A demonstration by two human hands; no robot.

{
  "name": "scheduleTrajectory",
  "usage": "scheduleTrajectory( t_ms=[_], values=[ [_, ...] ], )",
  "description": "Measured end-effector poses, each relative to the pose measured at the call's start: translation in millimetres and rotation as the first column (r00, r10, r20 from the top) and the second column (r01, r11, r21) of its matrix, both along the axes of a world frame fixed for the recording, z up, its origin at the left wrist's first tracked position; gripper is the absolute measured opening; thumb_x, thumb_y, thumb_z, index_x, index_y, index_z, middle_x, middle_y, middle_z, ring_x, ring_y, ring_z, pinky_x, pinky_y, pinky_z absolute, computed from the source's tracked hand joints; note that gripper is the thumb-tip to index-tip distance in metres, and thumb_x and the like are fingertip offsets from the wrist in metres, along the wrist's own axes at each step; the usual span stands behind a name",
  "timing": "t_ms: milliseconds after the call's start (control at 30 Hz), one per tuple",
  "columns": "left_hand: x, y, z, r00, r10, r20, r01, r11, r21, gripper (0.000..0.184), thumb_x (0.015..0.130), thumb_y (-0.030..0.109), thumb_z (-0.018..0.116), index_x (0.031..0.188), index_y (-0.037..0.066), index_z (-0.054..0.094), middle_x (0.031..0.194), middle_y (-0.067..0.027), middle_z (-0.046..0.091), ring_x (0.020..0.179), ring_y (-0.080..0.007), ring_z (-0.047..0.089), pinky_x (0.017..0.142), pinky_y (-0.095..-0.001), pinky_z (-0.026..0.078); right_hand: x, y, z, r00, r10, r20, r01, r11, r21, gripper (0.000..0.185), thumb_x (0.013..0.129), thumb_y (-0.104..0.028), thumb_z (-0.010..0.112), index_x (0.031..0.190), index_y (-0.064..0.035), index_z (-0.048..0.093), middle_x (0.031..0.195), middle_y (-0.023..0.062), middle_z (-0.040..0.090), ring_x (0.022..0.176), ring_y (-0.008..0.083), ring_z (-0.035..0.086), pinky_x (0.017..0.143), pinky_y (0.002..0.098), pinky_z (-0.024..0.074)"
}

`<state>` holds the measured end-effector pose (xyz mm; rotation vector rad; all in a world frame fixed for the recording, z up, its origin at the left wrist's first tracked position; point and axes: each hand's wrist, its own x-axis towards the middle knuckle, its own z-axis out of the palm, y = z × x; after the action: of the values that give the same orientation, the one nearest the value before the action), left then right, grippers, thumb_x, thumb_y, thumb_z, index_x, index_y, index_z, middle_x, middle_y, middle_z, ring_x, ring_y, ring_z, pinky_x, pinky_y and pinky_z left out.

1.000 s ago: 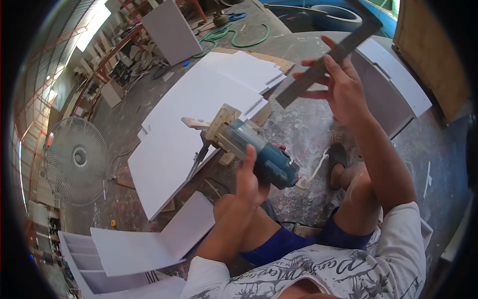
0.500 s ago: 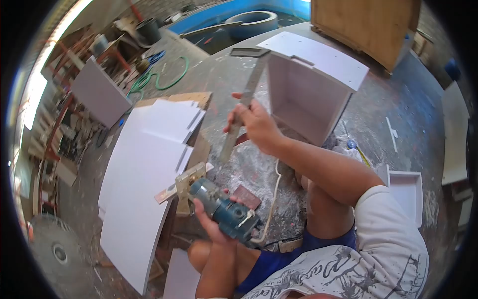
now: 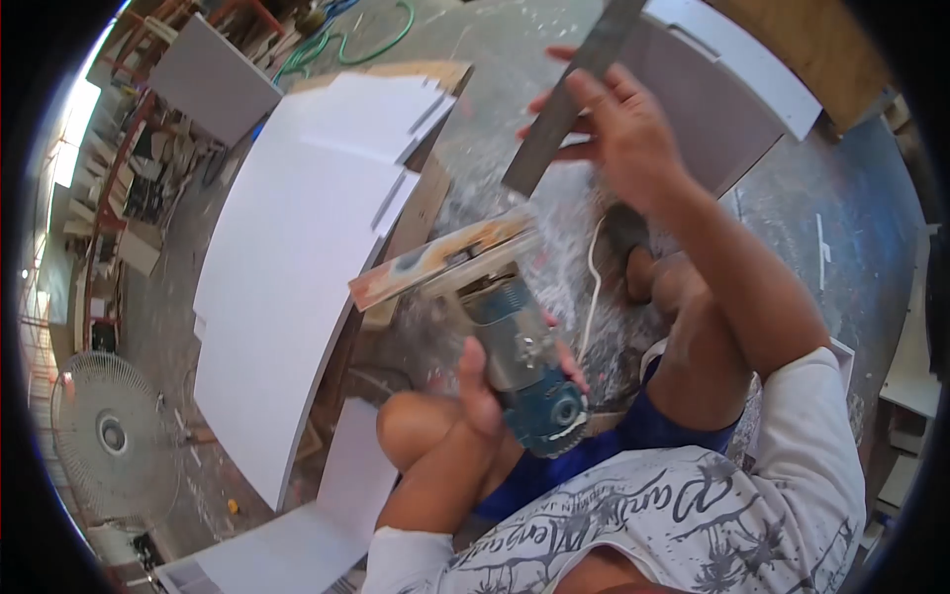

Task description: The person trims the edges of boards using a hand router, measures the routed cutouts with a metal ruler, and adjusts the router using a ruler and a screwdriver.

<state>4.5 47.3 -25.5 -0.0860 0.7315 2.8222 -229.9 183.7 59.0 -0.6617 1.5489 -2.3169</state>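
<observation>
My left hand (image 3: 479, 391) is closed around the body of a blue-green trim router (image 3: 529, 391), its base tilted upward. A worn flat strip (image 3: 421, 262) crosses the router's base. Up and to the right, my right hand (image 3: 633, 139) grips the steel blade of a try square (image 3: 569, 109) between thumb and fingers; the square's far end is cut off by the top edge of the view. The blade's lower end hangs above the router base, apart from it. Beyond my right hand stands a white box-shaped cabinet (image 3: 703, 114).
White panels (image 3: 287, 257) with notched edges lie stacked on my left. A fan (image 3: 111, 436) stands at far left. A pale cord (image 3: 594, 287) runs over the dusty floor near my foot. A green hose (image 3: 332, 54) lies at the back, and a wooden cabinet (image 3: 792, 40) stands at upper right.
The router has come up closer and turned so its base and strip show. My right hand has moved up and right with the try square. The view has tilted downward.
</observation>
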Motion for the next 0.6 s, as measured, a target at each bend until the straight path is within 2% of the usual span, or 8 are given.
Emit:
scheduleTrajectory(
  t_ms=[33,133,200,233,367,433,533,600],
  values=[
    [0,2,-3,0.999,-0.034,-0.04,0.033,0.999,-0.032,0.098,0.085,0.087,0.048,0.132,0.001,0.045,0.096,-0.021,0.066,0.09,-0.0366,0.071,0.086,-0.0554,0.058,3,2,3,0.999,-0.04,-0.003,0.04,0.998,-0.056,0.039,0.108,-0.024,0.055,0.144,-0.0098,0.052,0.106,0.0091,0.072,0.094,0.0243,0.075,0.073,0.0356,0.0628],
    [5,9,-5,0.987,-0.133,-0.094,0.132,0.991,-0.022,0.102,0.08,0.086,0.059,0.131,-0.001,0.044,0.098,-0.0214,0.065,0.09,-0.0356,0.071,0.087,-0.0526,0.058,8,18,20,0.982,0.114,0.153,-0.062,0.949,-0.31,0.029,0.109,-0.021,0.049,0.13,-0.001,0.054,0.095,0.0193,0.072,0.091,0.0312,0.075,0.084,0.0511,0.0642],
    [6,14,-9,0.973,-0.195,-0.121,0.196,0.981,-0.007,0.102,0.079,0.086,0.063,0.13,-0.001,0.044,0.101,-0.021,0.065,0.09,-0.0349,0.071,0.087,-0.0519,0.058,9,18,9,0.993,0.076,0.092,-0.052,0.968,-0.245,0.036,0.11,-0.028,0.05,0.138,-0.0051,0.048,0.105,0.0215,0.073,0.094,0.032,0.076,0.07,0.0469,0.0673],
    [10,17,-9,0.975,-0.204,-0.085,0.207,0.978,0.029,0.103,0.075,0.08,0.071,0.131,-0.003,0.048,0.106,-0.0193,0.065,0.09,-0.031,0.072,0.081,-0.0413,0.06,15,21,12,0.992,0.101,0.077,-0.08,0.967,-0.242,0.036,0.111,-0.028,0.049,0.138,-0.0049,0.049,0.106,0.0213,0.073,0.092,0.0313,0.077,0.068,0.0459,0.0675],
    [14,22,-18,0.936,-0.33,-0.124,0.341,0.937,0.079,0.103,0.075,0.069,0.08,0.139,-0.003,0.044,0.112,-0.018,0.064,0.095,-0.0294,0.07,0.082,-0.0406,0.06,30,26,19,0.97,0.24,-0.04,-0.243,0.966,-0.093,0.037,0.111,-0.03,0.046,0.139,-0.0051,0.049,0.107,0.0201,0.074,0.09,0.0272,0.077,0.065,0.0406,0.0677],
    [16,26,-15,0.921,-0.369,-0.124,0.374,0.927,0.015,0.107,0.074,0.079,0.074,0.133,-0.005,0.044,0.109,-0.0208,0.065,0.095,-0.0318,0.072,0.083,-0.0425,0.059,40,30,30,0.939,0.343,-0.004,-0.343,0.938,-0.058,0.037,0.112,-0.03,0.046,0.139,-0.0051,0.05,0.106,0.0195,0.075,0.09,0.0248,0.077,0.065,0.0378,0.0676],
    [27,36,-35,0.893,-0.4,-0.207,0.447,0.843,0.299,0.11,0.073,0.057,0.088,0.149,-0.001,0.036,0.13,-0.0179,0.057,0.113,-0.0284,0.064,0.092,-0.0443,0.057,43,29,31,0.906,0.423,0.023,-0.423,0.906,-0.005,0.037,0.111,-0.031,0.046,0.137,-0.0053,0.052,0.105,0.0179,0.076,0.091,0.021,0.077,0.066,0.0321,0.0665],
    [29,39,-45,0.844,-0.448,-0.294,0.528,0.786,0.32,0.11,0.071,0.056,0.089,0.149,0.0,0.036,0.13,-0.0181,0.057,0.115,-0.0281,0.063,0.096,-0.0448,0.054,43,27,27,0.888,0.46,0.004,-0.46,0.888,0.005,0.037,0.111,-0.031,0.047,0.136,-0.0046,0.052,0.104,0.0172,0.076,0.09,0.0203,0.077,0.065,0.0312,0.066]
  ],
)
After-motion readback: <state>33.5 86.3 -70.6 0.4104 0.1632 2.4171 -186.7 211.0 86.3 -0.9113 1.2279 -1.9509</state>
